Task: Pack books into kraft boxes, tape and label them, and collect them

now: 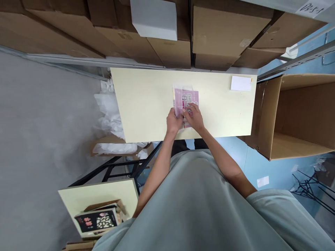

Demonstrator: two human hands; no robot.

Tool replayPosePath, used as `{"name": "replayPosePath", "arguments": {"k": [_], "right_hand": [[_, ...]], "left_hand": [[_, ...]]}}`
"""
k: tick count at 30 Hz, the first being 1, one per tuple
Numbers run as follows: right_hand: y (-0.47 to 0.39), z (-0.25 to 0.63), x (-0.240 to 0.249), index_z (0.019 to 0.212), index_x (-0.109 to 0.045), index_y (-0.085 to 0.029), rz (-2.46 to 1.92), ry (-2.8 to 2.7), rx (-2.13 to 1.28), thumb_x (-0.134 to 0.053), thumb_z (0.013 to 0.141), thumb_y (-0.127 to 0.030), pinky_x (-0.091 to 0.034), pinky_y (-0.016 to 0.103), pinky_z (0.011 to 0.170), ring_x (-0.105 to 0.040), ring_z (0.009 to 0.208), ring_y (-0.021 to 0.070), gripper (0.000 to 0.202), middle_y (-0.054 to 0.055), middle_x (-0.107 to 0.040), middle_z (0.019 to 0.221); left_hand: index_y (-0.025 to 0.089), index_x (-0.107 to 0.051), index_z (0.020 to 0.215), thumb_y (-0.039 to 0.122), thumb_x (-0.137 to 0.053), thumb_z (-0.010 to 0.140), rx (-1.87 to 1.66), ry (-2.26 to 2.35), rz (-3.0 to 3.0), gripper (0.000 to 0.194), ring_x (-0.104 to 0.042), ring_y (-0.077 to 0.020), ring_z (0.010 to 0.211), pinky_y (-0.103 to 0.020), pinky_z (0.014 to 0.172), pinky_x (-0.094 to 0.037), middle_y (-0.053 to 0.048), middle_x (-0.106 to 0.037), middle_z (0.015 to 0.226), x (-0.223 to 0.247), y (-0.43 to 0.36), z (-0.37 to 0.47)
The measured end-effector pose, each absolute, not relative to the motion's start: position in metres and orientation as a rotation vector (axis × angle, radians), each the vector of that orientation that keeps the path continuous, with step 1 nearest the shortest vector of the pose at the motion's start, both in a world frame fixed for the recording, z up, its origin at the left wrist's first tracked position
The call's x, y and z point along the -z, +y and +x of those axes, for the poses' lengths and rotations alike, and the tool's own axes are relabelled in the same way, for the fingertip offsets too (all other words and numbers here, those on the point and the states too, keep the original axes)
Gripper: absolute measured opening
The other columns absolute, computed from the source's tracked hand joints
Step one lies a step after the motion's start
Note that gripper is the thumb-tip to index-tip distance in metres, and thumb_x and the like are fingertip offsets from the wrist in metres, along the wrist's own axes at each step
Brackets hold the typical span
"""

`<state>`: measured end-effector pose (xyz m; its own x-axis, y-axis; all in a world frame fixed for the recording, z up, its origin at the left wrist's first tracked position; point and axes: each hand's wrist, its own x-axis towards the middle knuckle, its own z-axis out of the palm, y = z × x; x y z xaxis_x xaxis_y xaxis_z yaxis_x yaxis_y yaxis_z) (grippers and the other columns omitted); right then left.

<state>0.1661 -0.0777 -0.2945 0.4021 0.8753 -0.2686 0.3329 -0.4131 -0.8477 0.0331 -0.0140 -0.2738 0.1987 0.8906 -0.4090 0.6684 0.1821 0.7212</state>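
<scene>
A pink book (192, 96) with large Chinese characters on its cover lies on the cream tabletop (146, 104). Clear plastic wrap (178, 87) shows around it, sticking out past its top edge, and a paler strip runs down its left part. My left hand (174, 122) is closed on the lower left edge of the book. Over its lower right part is my right hand (195, 118), fingers bent and the thumb and fingertips pinching near the middle of the cover. What lies under the fingers is partly hidden.
A white slip or small box (241, 83) lies at the table's far right. Cardboard boxes (222, 33) fill the shelf behind. An open carton (300, 115) stands to the right. White packing material (108, 111) lies left; books (96, 220) rest on a lower board.
</scene>
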Motion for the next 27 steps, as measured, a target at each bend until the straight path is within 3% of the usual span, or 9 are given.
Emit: {"name": "replayPosePath", "arguments": {"k": [3, 5, 8, 11, 15, 19, 21, 25, 27], "right_hand": [[-0.08, 0.167, 0.272, 0.139, -0.066, -0.021, -1.983, -0.898, -1.02, -0.076, 0.099, -0.069, -0.057, 0.052, 0.121, -0.066, 0.142, 0.0335, 0.064, 0.018, -0.064, 0.152], [-0.085, 0.179, 0.258, 0.143, -0.062, -0.023, -1.996, -0.815, -1.077, -0.082, 0.091, -0.073, -0.061, 0.053, 0.114, -0.071, 0.131, 0.0344, 0.075, 0.016, -0.071, 0.139], [-0.098, 0.219, 0.248, 0.131, -0.064, -0.024, -2.038, -0.747, -1.106, -0.083, 0.092, -0.066, -0.064, 0.054, 0.105, -0.076, 0.113, 0.0337, 0.061, 0.009, -0.077, 0.112], [-0.114, 0.265, 0.252, 0.117, -0.067, -0.022, -2.042, -0.739, -1.025, -0.079, 0.093, -0.055, -0.063, 0.056, 0.105, -0.074, 0.112, 0.0346, 0.043, 0.009, -0.078, 0.105], [-0.136, 0.299, 0.259, 0.116, -0.07, -0.021, -1.924, -0.655, -0.996, -0.081, 0.088, -0.058, -0.063, 0.057, 0.106, -0.075, 0.113, 0.034, 0.048, 0.012, -0.081, 0.114], [-0.152, 0.298, 0.258, 0.119, -0.07, -0.023, -1.838, -0.539, -1.049, -0.084, 0.087, -0.066, -0.065, 0.056, 0.106, -0.076, 0.112, 0.0318, 0.056, 0.011, -0.082, 0.117], [-0.156, 0.293, 0.258, 0.121, -0.07, -0.023, -1.839, -0.517, -1.039, -0.085, 0.086, -0.066, -0.065, 0.056, 0.107, -0.076, 0.112, 0.0313, 0.058, 0.011, -0.082, 0.119], [-0.162, 0.285, 0.259, 0.119, -0.071, -0.021, -1.895, -0.486, -1.0, -0.085, 0.084, -0.065, -0.064, 0.054, 0.106, -0.076, 0.111, 0.0316, 0.058, 0.012, -0.082, 0.118], [-0.162, 0.281, 0.256, 0.12, -0.071, -0.02, -1.926, -0.479, -0.986, -0.084, 0.085, -0.064, -0.064, 0.053, 0.105, -0.076, 0.112, 0.0313, 0.058, 0.012, -0.082, 0.119]], "left_hand": [[0.02, -0.069, 0.13, 0.031, -0.071, 0.095, -0.34, 1.455, 1.492, 0.036, -0.076, -0.0307, 0.093, -0.043, 0.085, -0.061, -0.01, -0.08, 0.102, 0.252, -0.045, 0.045], [0.021, -0.06, 0.15, 0.03, -0.076, 0.09, -0.412, 1.245, 1.408, 0.062, -0.078, -0.0332, 0.118, -0.045, 0.097, -0.064, -0.015, -0.079, 0.133, 0.239, -0.066, 0.056], [0.028, -0.044, 0.167, 0.031, -0.077, 0.089, -0.466, 0.9, 1.165, 0.084, -0.066, -0.0329, 0.147, -0.048, 0.11, -0.063, -0.015, -0.063, 0.166, 0.23, -0.089, 0.075], [0.029, -0.049, 0.16, 0.032, -0.069, 0.098, -0.449, 0.846, 1.028, 0.066, -0.073, -0.0304, 0.139, -0.053, 0.11, -0.064, -0.015, -0.071, 0.155, 0.239, -0.092, 0.084], [0.021, -0.064, 0.132, 0.02, -0.065, 0.103, -0.509, 1.337, 1.183, 0.029, -0.08, -0.024, 0.113, -0.049, 0.108, -0.063, -0.015, -0.078, 0.133, 0.262, -0.068, 0.068], [0.015, -0.054, 0.144, 0.02, -0.076, 0.1, -0.532, 1.592, 1.227, 0.049, -0.071, -0.0278, 0.121, -0.054, 0.109, -0.058, -0.022, -0.063, 0.151, 0.28, -0.033, 0.051], [0.015, -0.053, 0.146, 0.027, -0.087, 0.096, -0.505, 1.641, 1.244, 0.062, -0.068, -0.0299, 0.123, -0.058, 0.115, -0.052, -0.021, -0.063, 0.147, 0.288, -0.017, 0.055], [0.019, -0.065, 0.107, 0.021, -0.085, 0.097, -0.435, 1.623, 1.314, 0.022, -0.066, -0.0298, 0.119, -0.061, 0.118, -0.048, -0.014, -0.067, 0.127, 0.295, 0.005, 0.078], [0.02, -0.064, 0.093, 0.013, -0.079, 0.098, -0.484, 1.559, 1.321, 0.018, -0.065, -0.0272, 0.123, -0.055, 0.117, -0.051, -0.014, -0.066, 0.129, 0.29, 0.009, 0.083]]}}
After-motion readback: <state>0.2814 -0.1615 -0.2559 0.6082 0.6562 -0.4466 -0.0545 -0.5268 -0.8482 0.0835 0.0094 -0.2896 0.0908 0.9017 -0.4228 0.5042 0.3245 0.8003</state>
